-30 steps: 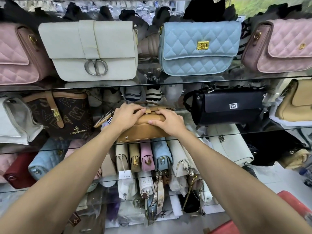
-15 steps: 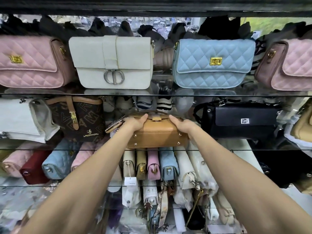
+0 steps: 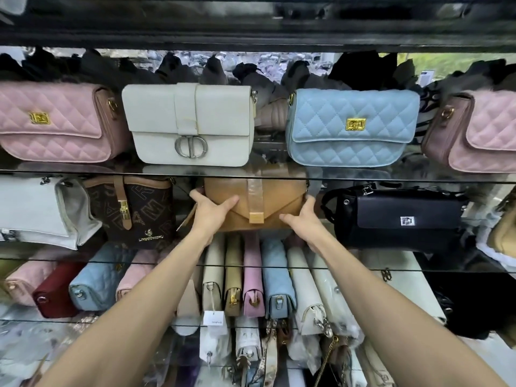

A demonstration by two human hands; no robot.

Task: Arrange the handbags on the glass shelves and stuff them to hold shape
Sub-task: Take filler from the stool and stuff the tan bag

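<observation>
My left hand (image 3: pixel 208 208) and right hand (image 3: pixel 303 216) grip the tan envelope handbag (image 3: pixel 265 203), upright on the middle glass shelf (image 3: pixel 391 182) at twelve o'clock. Placement looks nearly done; whether it's stuffed, I can't tell. Beyond, the top row stands filled.

A dark beam (image 3: pixel 251 29) runs across the top of the display; behind it, a strip of green (seemingly a window (image 3: pixel 452 65)) shows at upper right under even, soft light

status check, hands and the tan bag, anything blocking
Both hands on tan bag: left hand and right hand grip its ends. Bag upright between brown monogram bag and black bag. Nothing blocking.
</observation>
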